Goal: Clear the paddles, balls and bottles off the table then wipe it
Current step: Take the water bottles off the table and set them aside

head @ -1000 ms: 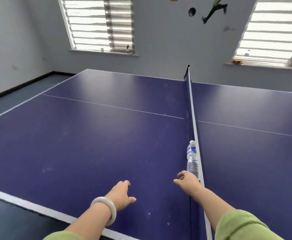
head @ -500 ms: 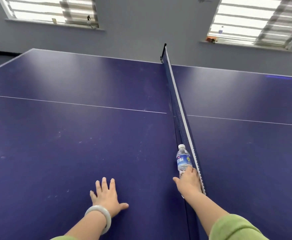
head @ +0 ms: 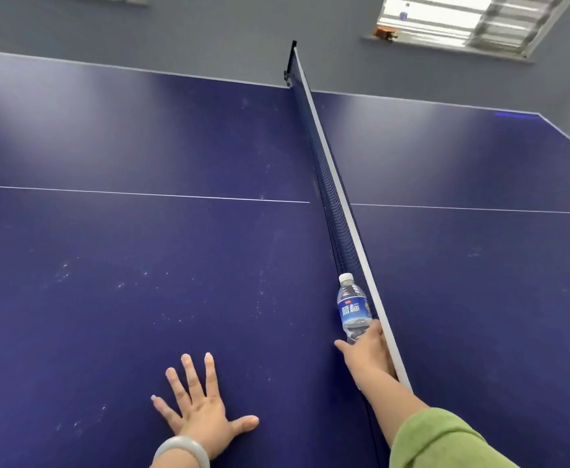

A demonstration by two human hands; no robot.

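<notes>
Head view, looking down over a dark blue ping-pong table. From where I watch, the net runs from about 12 o'clock down to 5 o'clock and splits the top in two. One task item is in sight: a clear plastic water bottle with a white cap and blue label, at roughly 4 o'clock from centre. It is on the left side of the net and just beside it, upright with the cap leaning slightly toward 11 o'clock. The right hand comes in from 5 o'clock and holds the bottle low on its body, with the fingers curled round the net side and the thumb out toward 9 o'clock. The hand hides the bottle's base, so I cannot tell whether it stands on the table or is lifted. A green sleeve covers that forearm at the bottom edge. The left hand is at 7 o'clock, palm down and flat on the table, well apart from the bottle. Its fingers are straight and spread wide, with the thumb pointing to 3 o'clock, and it holds nothing. There is a pale bracelet on that wrist. A thin white line crosses the table from 9 to 3 o'clock, broken at the net. Small pale specks and smudges dot the near left half. A grey wall stands beyond the far edge, with a bright window at 1 o'clock and some small items on its sill, too small for me to identify.
</notes>
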